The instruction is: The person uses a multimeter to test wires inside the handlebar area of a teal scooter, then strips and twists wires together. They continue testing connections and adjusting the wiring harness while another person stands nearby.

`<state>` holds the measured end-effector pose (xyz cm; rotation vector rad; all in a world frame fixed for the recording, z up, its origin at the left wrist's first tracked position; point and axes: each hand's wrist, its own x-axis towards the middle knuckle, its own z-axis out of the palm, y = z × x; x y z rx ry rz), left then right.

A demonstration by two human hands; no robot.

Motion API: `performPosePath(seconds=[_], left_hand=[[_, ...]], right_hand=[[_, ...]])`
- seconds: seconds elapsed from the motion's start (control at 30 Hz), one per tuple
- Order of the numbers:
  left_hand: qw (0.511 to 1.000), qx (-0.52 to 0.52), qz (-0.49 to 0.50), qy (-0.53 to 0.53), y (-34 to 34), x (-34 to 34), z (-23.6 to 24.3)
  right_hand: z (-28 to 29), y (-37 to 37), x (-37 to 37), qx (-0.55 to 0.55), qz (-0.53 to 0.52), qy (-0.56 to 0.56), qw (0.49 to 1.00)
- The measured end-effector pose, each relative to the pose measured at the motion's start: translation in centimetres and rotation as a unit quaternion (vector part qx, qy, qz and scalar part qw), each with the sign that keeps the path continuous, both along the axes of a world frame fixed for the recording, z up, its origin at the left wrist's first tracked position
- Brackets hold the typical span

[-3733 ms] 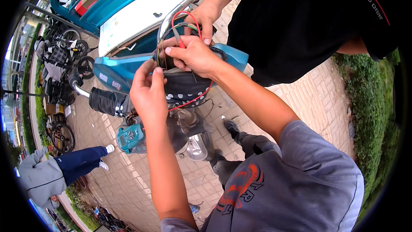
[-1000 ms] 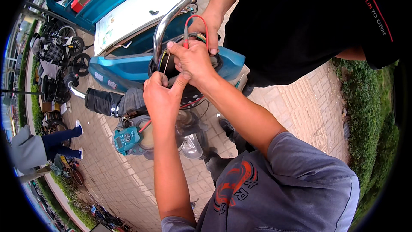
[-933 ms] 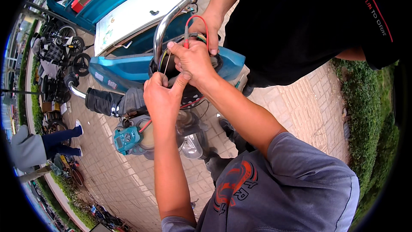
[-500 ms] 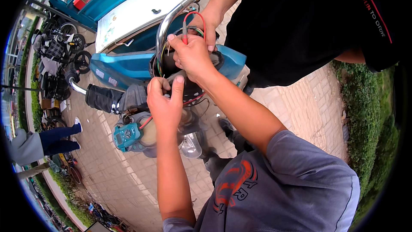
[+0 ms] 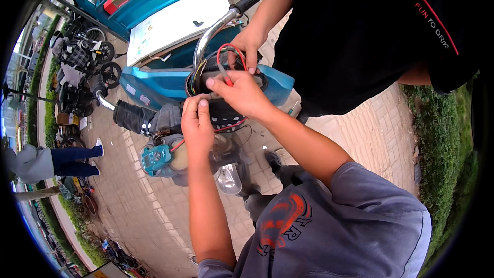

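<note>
My right hand (image 5: 242, 92) is closed on a red-tipped test probe (image 5: 225, 78), its lead looping above, beside a bundle of coloured wires (image 5: 196, 76) at the opened blue front housing (image 5: 145, 85) of a vehicle. My left hand (image 5: 197, 126) is just below the bundle, fingers curled together; what they grip is hidden. Another person's hand (image 5: 248, 44) reaches onto the housing from above right, by the chrome handlebar (image 5: 209, 34). A teal meter (image 5: 156, 160) with a red lead lies lower left, on the vehicle.
A teal cargo bed (image 5: 108, 12) with a white board (image 5: 172, 18) is at the top. A person in black (image 5: 350, 51) stands at right. Parked bikes (image 5: 82, 67) and a walker in grey (image 5: 33, 164) are at left. A hedge (image 5: 432, 144) lines the right.
My right hand has moved slightly down and right, the probe more tilted now. My left hand's fingers have drawn together. The vehicle appears shifted slightly right and down in view.
</note>
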<state>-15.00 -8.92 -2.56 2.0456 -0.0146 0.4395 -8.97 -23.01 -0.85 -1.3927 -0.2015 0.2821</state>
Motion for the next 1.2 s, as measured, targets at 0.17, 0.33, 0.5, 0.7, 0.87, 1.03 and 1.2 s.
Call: performPosePath(seconds=[0.17,0.33,0.5,0.7,0.87,1.03,1.2], left_hand=[[0.997,0.073,-0.016,0.006,-0.1,0.6,1.2],[0.996,0.079,-0.048,0.019,1.1,1.4,2.2],[0.991,0.065,-0.099,0.057,2.3,1.9,2.6],[0.968,0.003,-0.208,0.142,3.9,1.6,3.3],[0.958,0.121,-0.233,0.118,3.6,2.5,3.5],[0.990,-0.008,-0.121,0.076,2.0,3.1,1.6],[0.996,0.007,-0.056,0.067,2.0,2.3,1.2]], right_hand=[[0.5,-0.6,0.4,-0.223,0.013,-0.308,0.925],[1.7,-1.1,2.9,-0.312,0.134,-0.296,0.893],[0.8,-0.8,4.0,-0.231,0.236,-0.206,0.921],[0.6,-0.8,2.5,-0.028,0.267,0.138,0.953],[0.0,0.0,1.6,0.049,0.187,0.127,0.973],[-2.0,3.3,-0.8,0.243,-0.026,0.234,0.941],[-1.9,4.8,-2.3,0.338,-0.040,0.269,0.901]])
